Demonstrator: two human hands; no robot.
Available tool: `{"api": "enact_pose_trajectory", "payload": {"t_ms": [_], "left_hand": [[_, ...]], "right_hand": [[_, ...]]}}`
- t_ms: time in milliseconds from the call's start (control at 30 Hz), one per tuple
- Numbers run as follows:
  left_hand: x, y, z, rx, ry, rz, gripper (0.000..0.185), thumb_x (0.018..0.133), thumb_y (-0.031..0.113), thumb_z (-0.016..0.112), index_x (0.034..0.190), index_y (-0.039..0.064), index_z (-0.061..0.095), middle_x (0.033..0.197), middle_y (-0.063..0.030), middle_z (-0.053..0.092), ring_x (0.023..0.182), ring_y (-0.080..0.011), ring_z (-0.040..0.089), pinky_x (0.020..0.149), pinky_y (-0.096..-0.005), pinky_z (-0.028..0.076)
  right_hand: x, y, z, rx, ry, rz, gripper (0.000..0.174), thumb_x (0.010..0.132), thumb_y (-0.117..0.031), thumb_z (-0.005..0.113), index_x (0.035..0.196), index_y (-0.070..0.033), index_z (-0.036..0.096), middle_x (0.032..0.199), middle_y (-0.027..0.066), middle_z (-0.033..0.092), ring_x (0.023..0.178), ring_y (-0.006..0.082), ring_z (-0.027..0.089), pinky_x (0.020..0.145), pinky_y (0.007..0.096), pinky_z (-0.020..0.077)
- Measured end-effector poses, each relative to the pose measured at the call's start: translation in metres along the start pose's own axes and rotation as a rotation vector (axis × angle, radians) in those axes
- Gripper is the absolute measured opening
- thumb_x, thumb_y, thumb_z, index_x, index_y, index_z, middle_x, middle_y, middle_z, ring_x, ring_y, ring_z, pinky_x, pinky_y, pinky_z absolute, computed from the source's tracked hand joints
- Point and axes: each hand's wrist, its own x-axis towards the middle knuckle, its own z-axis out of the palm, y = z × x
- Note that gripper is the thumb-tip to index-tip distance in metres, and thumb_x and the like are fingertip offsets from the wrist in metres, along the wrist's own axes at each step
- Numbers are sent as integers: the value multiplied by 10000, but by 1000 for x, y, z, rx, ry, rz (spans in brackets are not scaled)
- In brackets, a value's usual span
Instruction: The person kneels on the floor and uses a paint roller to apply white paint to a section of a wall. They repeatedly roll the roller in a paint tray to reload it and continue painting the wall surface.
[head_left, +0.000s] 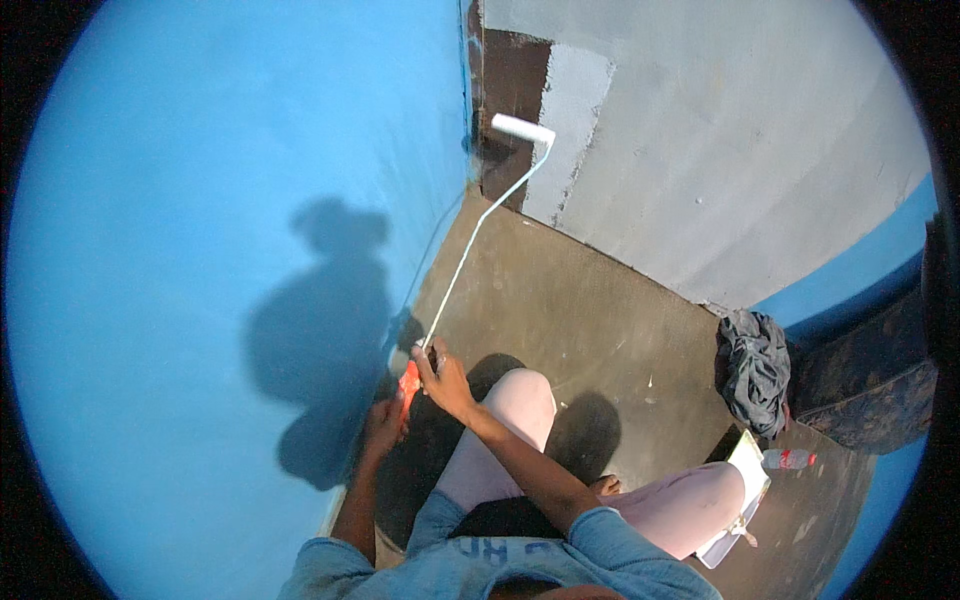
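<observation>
A paint roller with a white sleeve (522, 128) reaches up and away from me on a long, bent, paint-coated metal rod (459, 264). My left hand (385, 426) is closed around the lower end of its orange-red handle (409, 386). Higher up, my right hand (448, 382) grips the point where the rod meets the handle. In view, the sleeve overlaps a dark brown patch (514, 79) of the far wall, beside a fresh light-grey strip (574, 112); whether it touches the wall I cannot tell.
A blue wall (172, 187) rises close on my left, meeting the grey wall (735, 135) at a corner. To the right are a crumpled dark cloth (754, 371), a plastic bottle (787, 459) with a red cap, and a white paint tray (746, 469) beside my knee on the brown floor (585, 300).
</observation>
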Motion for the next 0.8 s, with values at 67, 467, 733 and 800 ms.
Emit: {"api": "enact_pose_trajectory", "payload": {"t_ms": [67,467,733,800], "left_hand": [[7,11,0,-62,-63,118,513,944,494,450,686,61,548,527,-24,509,424,-107,488,405,-259,377],[48,63,3,-184,-80,295,531,946,496,443,661,56,527,503,-29,494,392,-109,460,382,-252,352],[49,87,1,-162,-51,302,529,950,498,434,656,67,519,509,-24,494,395,-100,450,382,-254,347],[53,84,-1,-178,-52,298,527,950,498,434,656,68,519,511,-23,494,393,-98,446,381,-253,346]], "right_hand": [[10,-19,-8,-20,9,-48,213,953,-224,519,980,-16,483,627,121,566,501,174,555,483,330,432],[70,-72,-29,-58,22,-20,177,949,-180,497,995,-14,454,705,229,600,664,385,629,570,433,454],[89,-62,-24,-87,71,-134,192,967,-196,485,949,-9,448,573,123,553,450,191,554,438,348,422],[92,-61,-23,-93,67,-138,192,967,-196,487,946,-8,448,572,125,555,450,194,557,439,348,423]]}}
